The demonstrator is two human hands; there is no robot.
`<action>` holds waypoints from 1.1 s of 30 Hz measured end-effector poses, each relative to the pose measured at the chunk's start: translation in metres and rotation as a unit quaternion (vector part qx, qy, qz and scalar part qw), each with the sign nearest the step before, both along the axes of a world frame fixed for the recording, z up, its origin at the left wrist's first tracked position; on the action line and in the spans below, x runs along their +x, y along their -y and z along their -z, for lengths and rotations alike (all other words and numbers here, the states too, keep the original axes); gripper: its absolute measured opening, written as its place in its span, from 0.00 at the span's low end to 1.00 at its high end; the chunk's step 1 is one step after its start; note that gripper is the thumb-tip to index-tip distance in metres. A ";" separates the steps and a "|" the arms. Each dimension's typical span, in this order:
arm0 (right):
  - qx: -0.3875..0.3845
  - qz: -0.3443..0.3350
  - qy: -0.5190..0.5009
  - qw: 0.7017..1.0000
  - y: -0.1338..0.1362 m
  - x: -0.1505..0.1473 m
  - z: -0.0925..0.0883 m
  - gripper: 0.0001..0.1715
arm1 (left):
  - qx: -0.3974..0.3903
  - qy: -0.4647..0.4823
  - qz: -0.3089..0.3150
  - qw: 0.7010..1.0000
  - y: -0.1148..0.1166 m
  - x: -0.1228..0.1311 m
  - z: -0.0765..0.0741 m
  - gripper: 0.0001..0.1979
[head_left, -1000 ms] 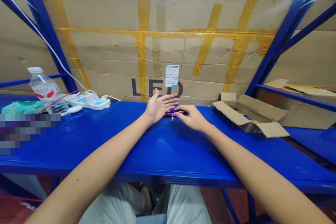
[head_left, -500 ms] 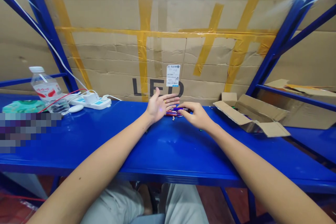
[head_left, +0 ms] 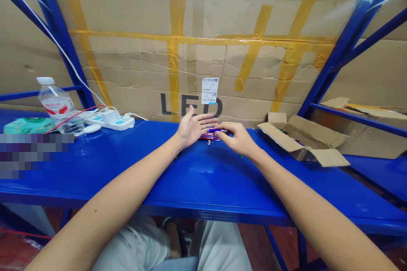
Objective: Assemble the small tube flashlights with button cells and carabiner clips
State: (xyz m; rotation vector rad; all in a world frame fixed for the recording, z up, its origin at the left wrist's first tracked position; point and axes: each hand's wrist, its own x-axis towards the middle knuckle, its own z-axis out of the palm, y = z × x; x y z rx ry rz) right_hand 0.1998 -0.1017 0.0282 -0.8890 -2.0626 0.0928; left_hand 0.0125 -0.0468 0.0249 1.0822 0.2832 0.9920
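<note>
A small bundle of shiny purple and red pens (head_left: 209, 136) lies on the blue shelf board between my two hands, close to the cardboard. My left hand (head_left: 190, 129) is open, palm turned toward the pens and fingers stretched out behind them, with a ring on one finger. From the other side my right hand (head_left: 237, 137) curls its thumb and fingers round the right ends of the pens, a purple one showing between them. Its fingertips partly cover the bundle. Below my right wrist a small green thing peeks out, too hidden to name.
An opened cardboard box (head_left: 305, 139) stands at the right, flaps spread. On the left are a water bottle (head_left: 59, 108), a green packet (head_left: 29, 125) and a white power strip (head_left: 117, 123) with cables. A large taped cardboard sheet (head_left: 140, 67) closes off the back between blue posts.
My hands hold nearly the same pose around the pens. The camera view has shifted very slightly.
</note>
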 end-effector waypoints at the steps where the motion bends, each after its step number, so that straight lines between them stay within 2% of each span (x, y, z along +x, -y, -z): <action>1: 0.001 0.001 -0.001 1.000 0.000 0.000 0.000 0.13 | -0.001 0.001 0.000 1.000 0.000 0.000 0.000 0.41; 11: 0.014 0.005 -0.003 1.000 -0.001 0.002 0.000 0.13 | 0.002 -0.009 -0.002 1.000 0.000 -0.001 -0.001 0.41; 19: -0.018 0.046 -0.047 0.998 0.000 0.000 0.000 0.12 | 0.002 -0.026 0.001 1.000 -0.001 0.000 0.001 0.40; 33: -0.032 0.066 -0.048 0.996 -0.002 0.003 -0.002 0.12 | 0.002 -0.020 0.002 1.000 0.000 0.000 0.000 0.40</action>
